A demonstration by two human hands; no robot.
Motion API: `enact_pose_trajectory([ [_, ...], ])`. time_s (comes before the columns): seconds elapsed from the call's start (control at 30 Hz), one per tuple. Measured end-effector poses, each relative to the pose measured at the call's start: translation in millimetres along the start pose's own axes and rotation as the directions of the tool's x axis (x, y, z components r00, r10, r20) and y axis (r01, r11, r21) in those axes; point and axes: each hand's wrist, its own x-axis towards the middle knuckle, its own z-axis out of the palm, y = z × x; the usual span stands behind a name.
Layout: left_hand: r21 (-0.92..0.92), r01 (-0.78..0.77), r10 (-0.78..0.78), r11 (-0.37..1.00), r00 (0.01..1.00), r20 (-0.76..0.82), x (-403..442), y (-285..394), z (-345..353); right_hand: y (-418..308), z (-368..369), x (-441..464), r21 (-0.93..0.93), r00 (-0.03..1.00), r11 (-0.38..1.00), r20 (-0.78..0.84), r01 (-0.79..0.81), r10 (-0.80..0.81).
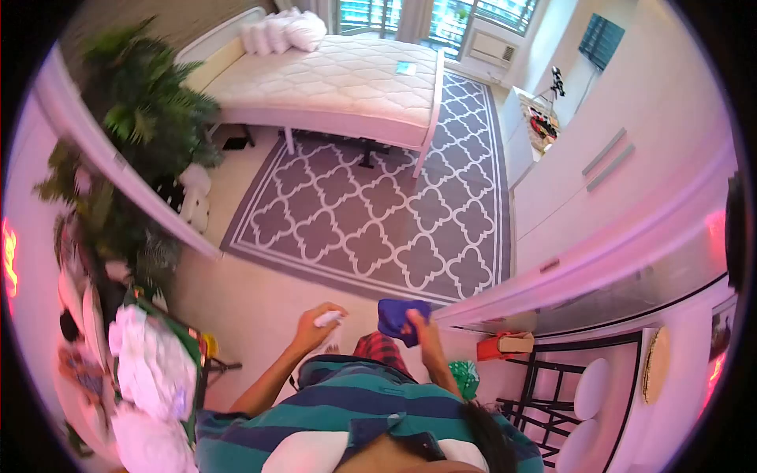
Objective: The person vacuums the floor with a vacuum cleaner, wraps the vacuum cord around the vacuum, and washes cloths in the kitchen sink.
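Note:
My left hand (310, 329) is closed around a small white object (327, 318), whose kind I cannot make out. To its right, my right hand (424, 329) grips a dark blue cloth (397, 318) that hangs from the fingers in a bunch. Both hands are held out at waist height, apart from each other. Beneath them show the pale floor (260, 296) and a red-and-black checked garment (380, 348) on my legs.
Ahead, a patterned grey rug (371, 213) lies before a bed with a bare mattress (331, 75). Plants (150, 102) and white bundled fabric (154, 363) stand left. On the right are white cabinets (576, 185), an orange box (505, 345) and black-framed stools (591, 386).

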Motion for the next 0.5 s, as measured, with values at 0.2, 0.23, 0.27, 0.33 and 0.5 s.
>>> enact_pose_trajectory([
  [0.2, -0.035, 0.035, -0.01, 0.999, 0.829, 0.559, 251, 27, 65, -61, -67, 161, 0.142, 0.933, 0.988, -0.359, 0.067, -0.012],
  [0.23, -0.063, 0.013, 0.023, 0.998, 0.842, 0.539, 282, 41, 76, -74, -75, 186, 0.054, 0.955, 0.996, -0.293, 0.073, -0.054],
  [0.27, -0.102, 0.009, 0.045, 0.995, 0.857, 0.513, 306, 58, 92, -86, -83, 212, -0.034, 0.97, 0.995, -0.224, 0.091, -0.096],
  [0.33, -0.175, -0.033, 0.103, 0.984, 0.905, 0.412, 378, 82, 109, -135, -78, 290, -0.138, 0.974, 0.966, -0.026, 0.217, -0.223],
  [0.5, -0.291, -0.042, 0.14, 0.956, 0.935, 0.324, 541, 111, 137, -255, -69, 447, -0.222, 0.834, 0.809, 0.244, 0.545, -0.495],
])
